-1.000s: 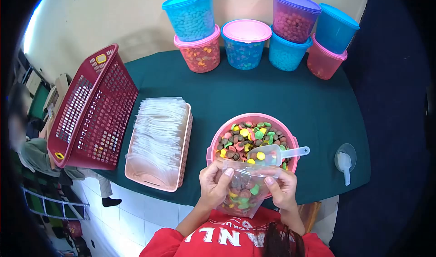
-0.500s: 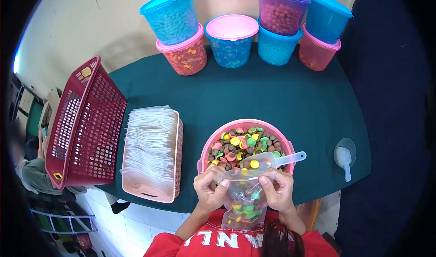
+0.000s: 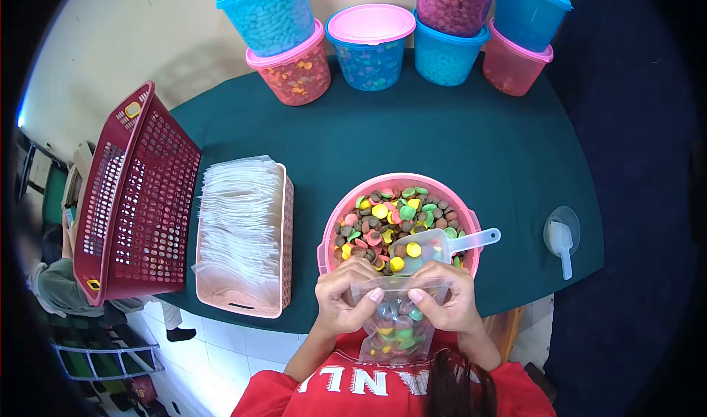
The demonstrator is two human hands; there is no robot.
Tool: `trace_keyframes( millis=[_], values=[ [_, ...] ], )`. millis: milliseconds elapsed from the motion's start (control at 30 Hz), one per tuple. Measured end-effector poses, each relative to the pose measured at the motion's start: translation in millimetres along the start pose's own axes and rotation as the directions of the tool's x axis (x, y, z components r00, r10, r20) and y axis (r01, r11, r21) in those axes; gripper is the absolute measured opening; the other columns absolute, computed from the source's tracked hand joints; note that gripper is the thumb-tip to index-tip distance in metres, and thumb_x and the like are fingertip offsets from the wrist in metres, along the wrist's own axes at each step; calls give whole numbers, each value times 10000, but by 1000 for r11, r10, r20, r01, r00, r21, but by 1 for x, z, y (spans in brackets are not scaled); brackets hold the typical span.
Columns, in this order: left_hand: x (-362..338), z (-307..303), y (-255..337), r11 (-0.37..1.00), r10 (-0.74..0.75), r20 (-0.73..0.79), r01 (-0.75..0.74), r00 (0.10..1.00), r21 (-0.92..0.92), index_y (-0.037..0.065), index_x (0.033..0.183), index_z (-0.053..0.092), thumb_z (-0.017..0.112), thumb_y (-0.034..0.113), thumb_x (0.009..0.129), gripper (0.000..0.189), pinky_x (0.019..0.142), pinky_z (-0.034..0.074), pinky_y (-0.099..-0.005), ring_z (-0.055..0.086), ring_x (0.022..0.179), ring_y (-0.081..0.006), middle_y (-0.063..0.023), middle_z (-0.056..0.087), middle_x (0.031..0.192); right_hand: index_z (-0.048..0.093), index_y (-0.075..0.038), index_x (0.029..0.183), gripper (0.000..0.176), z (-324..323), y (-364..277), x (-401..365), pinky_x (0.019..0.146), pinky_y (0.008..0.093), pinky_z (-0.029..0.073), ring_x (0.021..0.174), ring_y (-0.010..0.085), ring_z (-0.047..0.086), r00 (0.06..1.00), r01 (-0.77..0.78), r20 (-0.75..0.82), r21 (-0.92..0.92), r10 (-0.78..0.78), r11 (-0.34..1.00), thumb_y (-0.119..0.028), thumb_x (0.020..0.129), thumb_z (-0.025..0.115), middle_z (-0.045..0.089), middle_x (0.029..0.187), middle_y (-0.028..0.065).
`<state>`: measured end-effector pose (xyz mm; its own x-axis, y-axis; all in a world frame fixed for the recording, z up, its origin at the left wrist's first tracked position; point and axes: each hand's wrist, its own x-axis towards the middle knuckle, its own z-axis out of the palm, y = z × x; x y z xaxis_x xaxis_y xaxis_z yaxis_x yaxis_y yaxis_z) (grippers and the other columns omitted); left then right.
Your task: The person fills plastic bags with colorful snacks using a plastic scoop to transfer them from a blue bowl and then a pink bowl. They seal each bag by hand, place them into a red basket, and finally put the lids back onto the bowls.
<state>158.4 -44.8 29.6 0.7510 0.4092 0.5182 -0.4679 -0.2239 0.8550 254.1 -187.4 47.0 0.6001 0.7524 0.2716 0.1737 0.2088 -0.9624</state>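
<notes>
A clear plastic pouch [image 3: 398,332] with yellow, green and brown candies in its lower part hangs upright against the red shirt. My left hand [image 3: 346,299] pinches its top edge on the left side, thumb in front. On the right side, my right hand [image 3: 445,299] pinches the same edge, and the two thumbs are close together. Just beyond both hands is a pink round tub [image 3: 324,249] of mixed colored candies. A clear scoop [image 3: 471,240] rests on the candies with a few yellow pieces in it, its handle over the right rim.
A pink basket [image 3: 287,248] of stacked white packets stands left, beside a tall maroon basket [image 3: 147,196]. Lidded buckets [image 3: 368,64] line the table's back. A small bowl with a scoop [image 3: 562,233] lies right. Another person [image 3: 62,284] is partly visible at far left.
My thumbs have moved closer together along the pouch's top edge. The view has shifted, so the buckets and baskets appear slightly higher.
</notes>
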Motion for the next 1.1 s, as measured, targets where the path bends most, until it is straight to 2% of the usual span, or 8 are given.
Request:
trace_keyframes(
  millis=[167,300,567,667,733,833,1033,1100],
  values=[
    [3,-1,0,996,34,21,-32,999,-80,-26,673,561,602,2,629,66,603,428,-307,533,586,-201,-112,566,635,588,14,744,72,1,-3,2,586,238,438,634,138,564,1000,9,29,30,-10,1000,-5,681,615,594,722,90],
    [8,3,9,999,-38,126,35,991,24,-10,697,584,622,-3,643,66,626,428,-301,557,611,-204,-108,587,661,591,8,723,67,0,3,0,572,237,432,622,140,559,991,131,26,-76,-129,988,0,665,624,585,700,81],
    [1,5,11,987,-129,98,118,987,108,3,734,608,634,-5,677,63,642,430,-298,576,645,-191,-96,607,688,571,2,761,152,-1,2,0,562,242,434,627,147,557,996,88,32,-21,-87,996,-44,640,651,568,697,86],
    [-1,4,16,990,-137,172,140,976,-6,-2,754,605,633,5,688,72,656,438,-292,577,674,-179,-97,611,724,567,-1,775,184,1,4,-1,577,250,442,644,156,559,990,139,20,-39,-139,989,-55,627,663,570,706,88],
    [-2,5,24,958,-216,204,248,955,-143,-7,788,601,630,15,698,96,668,447,-285,577,715,-176,-99,612,771,568,-2,779,195,3,2,-1,584,254,445,650,160,560,976,217,21,-60,-217,974,-56,621,669,570,705,86],
    [-13,10,39,918,-348,202,376,915,-123,-10,816,597,626,17,705,118,685,450,-286,576,752,-180,-105,609,819,575,-14,794,227,8,-7,-5,593,260,451,668,166,559,961,275,31,-143,-274,951,-55,599,683,573,722,80],
    [-21,-4,57,961,19,396,93,918,-262,-3,784,586,701,69,643,196,779,402,-351,546,875,-267,-150,572,955,602,-62,838,335,15,-17,-25,583,258,451,682,162,554,907,421,70,-183,-415,889,-115,552,767,541,777,63],
    [-29,1,74,978,-24,378,101,925,-185,11,802,593,689,16,642,186,805,391,-365,541,889,-275,-142,567,967,621,-78,818,336,17,-23,-30,556,257,450,652,148,559,901,433,60,-94,-429,896,-116,529,789,549,784,49]
  ],
)
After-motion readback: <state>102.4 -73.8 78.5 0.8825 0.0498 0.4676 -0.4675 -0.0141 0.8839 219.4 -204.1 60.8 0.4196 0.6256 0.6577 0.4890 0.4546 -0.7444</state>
